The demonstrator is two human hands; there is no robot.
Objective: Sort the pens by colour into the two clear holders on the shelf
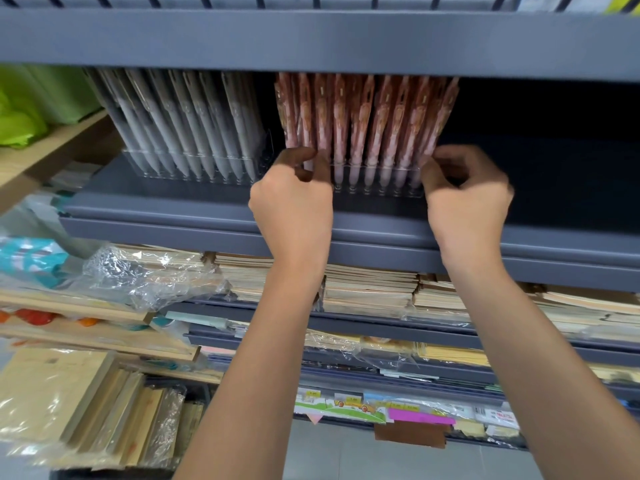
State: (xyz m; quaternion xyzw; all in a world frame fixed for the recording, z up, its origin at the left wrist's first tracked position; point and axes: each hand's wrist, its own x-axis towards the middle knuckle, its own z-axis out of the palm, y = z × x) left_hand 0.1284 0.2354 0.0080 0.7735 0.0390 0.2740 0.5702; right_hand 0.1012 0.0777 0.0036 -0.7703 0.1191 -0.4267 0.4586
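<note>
Two clear holders stand side by side on the dark grey shelf (pixel 173 206). The left holder (pixel 194 166) is filled with several grey pens (pixel 194 123) in clear sleeves. The right holder (pixel 377 183) carries several pink pens (pixel 367 123) in patterned sleeves. My left hand (pixel 294 199) grips the left end of the right holder, fingers curled round its edge. At the holder's right end, my right hand (pixel 464 192) pinches the corner with curled fingers. Both hands hide the holder's ends.
The upper shelf's beam (pixel 311 43) hangs low over the pen tops. To the right of the pink pens the shelf is dark (pixel 536 161). Stacks of notebooks (pixel 370 292) and plastic wrap (pixel 145 275) fill the shelves below. Green items (pixel 31 109) sit at far left.
</note>
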